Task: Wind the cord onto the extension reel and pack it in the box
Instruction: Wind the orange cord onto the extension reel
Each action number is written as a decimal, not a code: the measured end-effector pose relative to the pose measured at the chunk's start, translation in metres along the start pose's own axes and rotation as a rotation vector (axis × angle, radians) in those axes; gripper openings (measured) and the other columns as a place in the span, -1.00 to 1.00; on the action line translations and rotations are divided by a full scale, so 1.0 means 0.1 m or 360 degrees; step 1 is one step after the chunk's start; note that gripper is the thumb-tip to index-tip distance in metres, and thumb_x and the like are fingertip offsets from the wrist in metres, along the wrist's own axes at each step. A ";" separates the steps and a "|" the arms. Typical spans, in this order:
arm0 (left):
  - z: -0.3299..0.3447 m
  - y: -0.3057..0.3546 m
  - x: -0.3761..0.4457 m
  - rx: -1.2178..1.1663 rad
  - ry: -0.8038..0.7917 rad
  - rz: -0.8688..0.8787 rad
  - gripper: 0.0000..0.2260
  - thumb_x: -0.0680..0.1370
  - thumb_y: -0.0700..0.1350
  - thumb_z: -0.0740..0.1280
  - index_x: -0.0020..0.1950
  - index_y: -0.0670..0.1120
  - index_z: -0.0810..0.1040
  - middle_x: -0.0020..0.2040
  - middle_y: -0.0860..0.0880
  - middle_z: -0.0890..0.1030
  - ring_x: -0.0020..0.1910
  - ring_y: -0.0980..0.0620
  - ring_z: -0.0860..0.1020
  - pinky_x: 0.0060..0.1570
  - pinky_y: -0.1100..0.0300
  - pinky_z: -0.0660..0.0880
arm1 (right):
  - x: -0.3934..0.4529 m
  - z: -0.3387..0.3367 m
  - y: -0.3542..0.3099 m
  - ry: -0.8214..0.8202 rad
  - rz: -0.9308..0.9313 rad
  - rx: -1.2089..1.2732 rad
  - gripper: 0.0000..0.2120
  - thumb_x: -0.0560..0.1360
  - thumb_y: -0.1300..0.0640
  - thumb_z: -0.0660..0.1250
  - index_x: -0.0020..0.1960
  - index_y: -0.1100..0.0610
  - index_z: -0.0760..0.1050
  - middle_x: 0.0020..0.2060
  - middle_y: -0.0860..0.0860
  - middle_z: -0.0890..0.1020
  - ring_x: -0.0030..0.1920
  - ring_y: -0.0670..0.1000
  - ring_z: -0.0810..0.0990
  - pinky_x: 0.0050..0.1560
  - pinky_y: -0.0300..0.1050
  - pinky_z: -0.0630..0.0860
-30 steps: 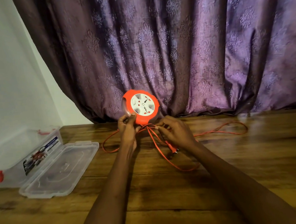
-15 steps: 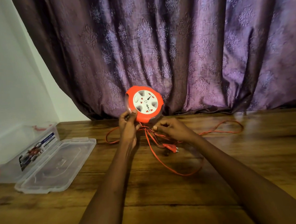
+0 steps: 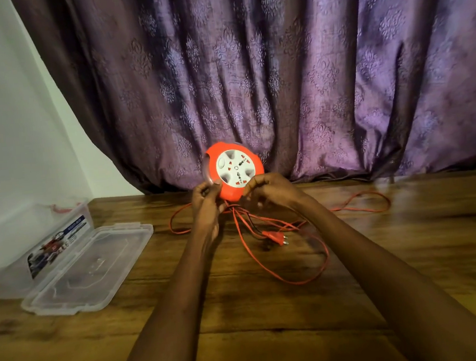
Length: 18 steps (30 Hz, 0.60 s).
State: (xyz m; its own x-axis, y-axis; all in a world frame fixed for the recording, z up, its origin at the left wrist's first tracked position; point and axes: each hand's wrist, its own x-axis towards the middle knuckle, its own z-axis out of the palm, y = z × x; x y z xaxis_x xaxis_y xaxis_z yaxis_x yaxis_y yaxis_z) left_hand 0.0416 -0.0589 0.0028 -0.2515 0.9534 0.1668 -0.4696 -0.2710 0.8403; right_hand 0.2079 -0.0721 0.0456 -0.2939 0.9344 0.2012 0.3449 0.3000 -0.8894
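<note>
An orange extension reel (image 3: 234,169) with a white socket face stands on edge, lifted just above the wooden table (image 3: 272,308), its face turned toward me. My left hand (image 3: 206,205) grips its lower left rim. My right hand (image 3: 270,191) is closed at its lower right rim, over the cord where it leaves the reel. The orange cord (image 3: 295,279) lies in loose loops on the table below and to the right, and its plug (image 3: 275,237) rests among them. The clear plastic box (image 3: 30,244) sits open at the left.
The box's clear hinged lid (image 3: 94,267) lies flat on the table beside it, and red latches show on the box's ends. A purple patterned curtain (image 3: 279,74) hangs right behind the reel. A white wall (image 3: 6,115) is at the left.
My right hand rose from the cord loops on the table to the reel's lower right rim. The reel's face has turned a little. The plug and loops stay on the table.
</note>
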 end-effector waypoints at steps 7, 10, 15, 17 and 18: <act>-0.10 0.05 0.07 0.0190 0.0097 -0.0144 -0.73 0.59 -0.22 0.36 0.27 -0.24 0.50 0.04 -0.17 0.60 -0.18 0.06 0.56 -0.39 0.24 0.55 | -0.15 0.24 0.35 -0.0169 -0.0220 -0.0309 -0.89 0.53 0.33 0.34 -0.01 0.26 0.64 -0.23 0.02 0.66 -0.27 -0.12 0.55 -0.19 -0.24 0.47; -0.22 0.07 0.05 0.0332 0.0087 -0.0257 -0.63 0.60 -0.18 0.35 0.37 -0.28 0.49 0.07 -0.13 0.61 -0.17 0.09 0.56 -0.29 0.21 0.55 | -0.18 0.28 0.40 -0.0271 -0.0227 -0.0405 -0.85 0.51 0.30 0.36 0.02 0.13 0.64 -0.27 -0.01 0.65 -0.39 -0.19 0.51 -0.28 -0.24 0.47; -0.34 0.08 -0.08 0.0454 0.0108 -0.0386 -0.70 0.60 -0.18 0.34 0.33 -0.20 0.53 -0.03 -0.08 0.63 -0.22 0.08 0.57 -0.29 0.19 0.56 | -0.28 0.27 0.32 -0.0364 -0.0380 -0.1274 -0.82 0.48 0.01 0.35 0.08 -0.14 0.55 -0.13 -0.15 0.59 -0.08 -0.07 0.56 -0.13 -0.18 0.36; -0.35 0.07 -0.12 0.0484 0.0091 -0.0450 -0.71 0.60 -0.20 0.34 0.32 -0.17 0.52 0.08 -0.13 0.61 -0.10 0.01 0.59 -0.16 0.08 0.59 | -0.32 0.24 0.31 -0.0338 -0.0471 -0.1538 -0.82 0.47 -0.03 0.32 0.08 -0.16 0.52 0.01 -0.11 0.61 0.04 -0.01 0.57 -0.12 -0.15 0.36; -0.36 0.06 -0.14 0.0500 0.0082 -0.0478 -0.70 0.60 -0.21 0.34 0.33 -0.18 0.51 0.11 -0.14 0.59 -0.01 -0.04 0.59 -0.11 0.04 0.59 | -0.35 0.23 0.33 -0.0318 -0.0510 -0.1611 -0.82 0.47 -0.03 0.31 0.07 -0.15 0.51 0.05 -0.08 0.61 0.07 0.01 0.57 -0.11 -0.13 0.39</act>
State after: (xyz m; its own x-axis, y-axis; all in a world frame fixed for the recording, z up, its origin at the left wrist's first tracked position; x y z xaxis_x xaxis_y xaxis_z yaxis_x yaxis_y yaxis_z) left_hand 0.0124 -0.0786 -0.0132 -0.1888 0.9736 -0.1282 -0.2501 0.0785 0.9650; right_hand 0.2091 -0.0993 -0.0002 -0.6101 0.7634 0.2121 0.7757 0.6301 -0.0364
